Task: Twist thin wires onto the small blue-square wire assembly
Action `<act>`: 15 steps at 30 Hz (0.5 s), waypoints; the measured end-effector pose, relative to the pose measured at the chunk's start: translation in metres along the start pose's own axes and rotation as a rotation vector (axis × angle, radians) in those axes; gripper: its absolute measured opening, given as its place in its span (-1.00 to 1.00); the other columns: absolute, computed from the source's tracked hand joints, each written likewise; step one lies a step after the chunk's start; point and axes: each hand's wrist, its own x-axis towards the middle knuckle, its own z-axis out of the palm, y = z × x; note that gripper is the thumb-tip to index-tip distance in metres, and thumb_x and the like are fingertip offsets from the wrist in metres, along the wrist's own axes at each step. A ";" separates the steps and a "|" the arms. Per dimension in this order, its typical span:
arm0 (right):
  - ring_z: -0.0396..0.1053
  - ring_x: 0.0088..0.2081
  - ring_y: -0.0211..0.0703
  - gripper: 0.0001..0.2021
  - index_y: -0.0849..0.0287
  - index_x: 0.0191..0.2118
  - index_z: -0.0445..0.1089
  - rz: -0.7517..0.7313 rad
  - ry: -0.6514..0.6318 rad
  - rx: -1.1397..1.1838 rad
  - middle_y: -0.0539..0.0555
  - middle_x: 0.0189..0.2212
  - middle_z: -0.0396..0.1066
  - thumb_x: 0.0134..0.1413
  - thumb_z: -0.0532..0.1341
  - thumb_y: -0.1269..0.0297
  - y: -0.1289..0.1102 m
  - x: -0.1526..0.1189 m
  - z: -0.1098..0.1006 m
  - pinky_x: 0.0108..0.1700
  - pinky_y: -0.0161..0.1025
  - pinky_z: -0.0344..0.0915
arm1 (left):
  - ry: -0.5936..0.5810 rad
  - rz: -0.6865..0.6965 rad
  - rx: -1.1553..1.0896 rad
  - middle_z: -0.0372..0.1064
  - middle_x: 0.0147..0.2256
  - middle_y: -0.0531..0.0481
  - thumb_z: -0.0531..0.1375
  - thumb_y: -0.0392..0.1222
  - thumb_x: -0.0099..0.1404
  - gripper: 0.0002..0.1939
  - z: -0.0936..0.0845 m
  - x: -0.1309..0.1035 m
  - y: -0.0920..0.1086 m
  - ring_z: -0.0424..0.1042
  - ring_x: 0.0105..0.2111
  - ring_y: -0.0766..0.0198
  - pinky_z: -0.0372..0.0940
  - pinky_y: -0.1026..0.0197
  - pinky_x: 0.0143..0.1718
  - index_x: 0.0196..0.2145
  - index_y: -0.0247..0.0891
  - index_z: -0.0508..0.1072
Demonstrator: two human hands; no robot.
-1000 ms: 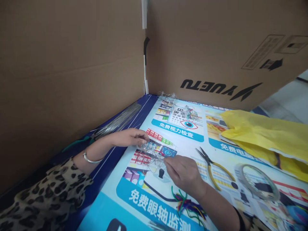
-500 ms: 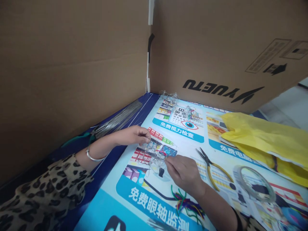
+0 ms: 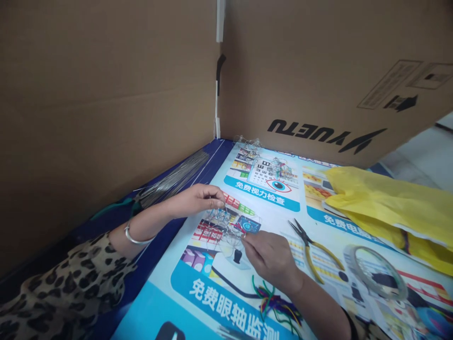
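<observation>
Between my hands is a looped shape of thin silver wire (image 3: 226, 231) with a bit of red on it; the printed sheet behind makes its outline hard to follow. My left hand (image 3: 203, 199) pinches the wire at its upper left with thumb and forefinger. At the lower right, my right hand (image 3: 271, 257) grips the wire's other side in closed fingertips. Yellow-handled needle-nose pliers (image 3: 307, 243) lie partly open to the right of my right hand. A bunch of coloured threads (image 3: 272, 304) rests below my right wrist.
Brown cardboard panels (image 3: 106, 94) wall in the left and back. Along the left lies a bundle of straight wires (image 3: 177, 177). More wire shapes (image 3: 281, 170) sit near the corner. A roll of tape (image 3: 399, 288) and a yellow bag (image 3: 389, 198) are on the right.
My left hand has shifted slightly, its fingers now straighter along the wire. The right hand has barely moved and keeps its grip.
</observation>
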 end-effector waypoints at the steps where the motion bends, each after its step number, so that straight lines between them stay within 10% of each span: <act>1: 0.38 -0.50 -0.23 -0.88 0.22 -0.25 0.37 0.001 0.002 0.007 0.05 -0.51 0.46 0.04 0.18 0.47 0.000 0.001 0.000 -0.41 -0.28 0.27 | 0.007 -0.001 0.008 0.34 -0.43 0.06 0.14 -0.19 0.22 -0.87 0.000 0.000 0.002 0.28 -0.39 0.38 0.18 0.27 -0.31 -0.38 -0.31 0.39; 15: 0.44 -0.53 -0.25 -0.92 0.16 -0.30 0.40 0.202 0.025 0.139 0.02 -0.50 0.50 0.08 0.17 0.40 0.000 0.006 -0.002 -0.46 -0.35 0.37 | 0.007 -0.039 -0.013 0.27 -0.54 0.10 0.14 -0.17 0.20 -0.84 0.003 -0.003 0.010 0.23 -0.54 0.44 0.16 0.35 -0.47 -0.39 -0.33 0.41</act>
